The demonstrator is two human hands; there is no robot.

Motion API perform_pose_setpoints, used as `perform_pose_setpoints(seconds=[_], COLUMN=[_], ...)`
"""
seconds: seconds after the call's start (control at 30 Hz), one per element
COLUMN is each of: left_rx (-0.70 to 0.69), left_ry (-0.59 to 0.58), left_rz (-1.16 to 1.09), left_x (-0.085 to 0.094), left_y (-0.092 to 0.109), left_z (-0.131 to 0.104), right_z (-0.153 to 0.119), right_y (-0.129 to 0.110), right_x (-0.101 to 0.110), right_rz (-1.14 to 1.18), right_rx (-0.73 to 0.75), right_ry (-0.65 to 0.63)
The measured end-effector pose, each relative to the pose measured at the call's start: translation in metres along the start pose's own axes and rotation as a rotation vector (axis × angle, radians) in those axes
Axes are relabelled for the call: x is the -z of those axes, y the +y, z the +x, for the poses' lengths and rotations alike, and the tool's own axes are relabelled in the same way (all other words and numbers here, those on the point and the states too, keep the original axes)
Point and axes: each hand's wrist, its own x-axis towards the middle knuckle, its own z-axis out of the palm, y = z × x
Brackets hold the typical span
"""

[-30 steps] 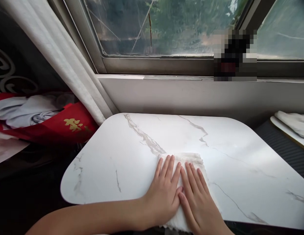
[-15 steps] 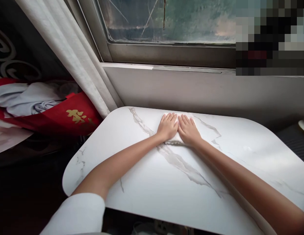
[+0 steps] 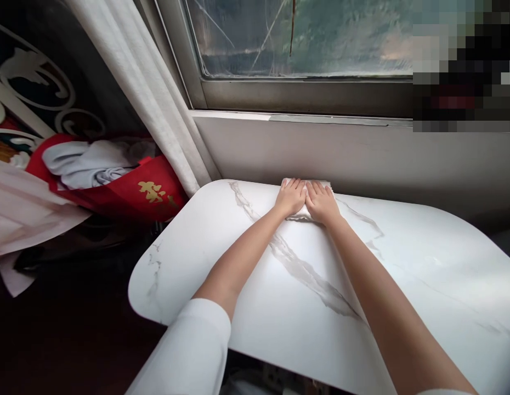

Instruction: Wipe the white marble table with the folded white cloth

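A folded white cloth (image 3: 301,216) lies at the far edge of a white marble-patterned table (image 3: 205,247). My left hand (image 3: 290,197) rests flat on the cloth's left half, fingers stretched toward the wall. Beside it, my right hand (image 3: 322,202) presses on the right half in the same way. The two hands nearly touch at the thumbs. Most of the cloth is hidden under them; its near edge and far corners show.
Behind the table stand a pale wall (image 3: 255,148) and a window (image 3: 321,44). A white curtain (image 3: 143,82) hangs at the left. Left of the table is a red bag (image 3: 127,197) holding grey fabric (image 3: 88,164). Pale pink cloth (image 3: 28,208) hangs at far left.
Both hands have pushed the cloth away from me, up to the table's far edge. The whole view has shifted, so surroundings appear farther right.
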Motion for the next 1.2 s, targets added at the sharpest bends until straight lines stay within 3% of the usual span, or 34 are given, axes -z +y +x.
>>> perform_pose_setpoints(seconds=[0.13,0.23,0.33,0.6,0.77,0.87,0.97,1.2], left_rx=[-0.001,-0.015,-0.054,-0.143,-0.171,-0.169,-0.140,0.024], left_ry=[0.002,0.002,0.003,0.002,-0.014,-0.029,-0.040,-0.023], left_rz=[0.021,0.032,0.046,0.087,0.122,0.117,0.113,0.092], left_x=[0.003,0.007,0.013,0.049,0.063,0.064,0.061,0.045], left_y=[0.006,0.012,0.018,0.036,0.038,0.034,0.023,-0.034], left_z=[-0.017,-0.043,-0.086,-0.234,-0.282,-0.283,-0.262,-0.154], right_z=[-0.017,-0.041,-0.079,-0.196,-0.226,-0.223,-0.199,-0.079], right_y=[-0.007,-0.020,-0.039,-0.097,-0.118,-0.122,-0.119,-0.109], right_x=[0.008,0.017,0.028,0.060,0.075,0.076,0.070,0.040], right_rz=[-0.030,-0.049,-0.042,0.211,0.375,0.401,0.369,0.223], right_rx=[-0.002,-0.003,0.020,0.198,0.246,0.241,0.256,0.198], right_ry=[-0.026,-0.045,-0.049,-0.052,-0.125,-0.155,-0.202,-0.231])
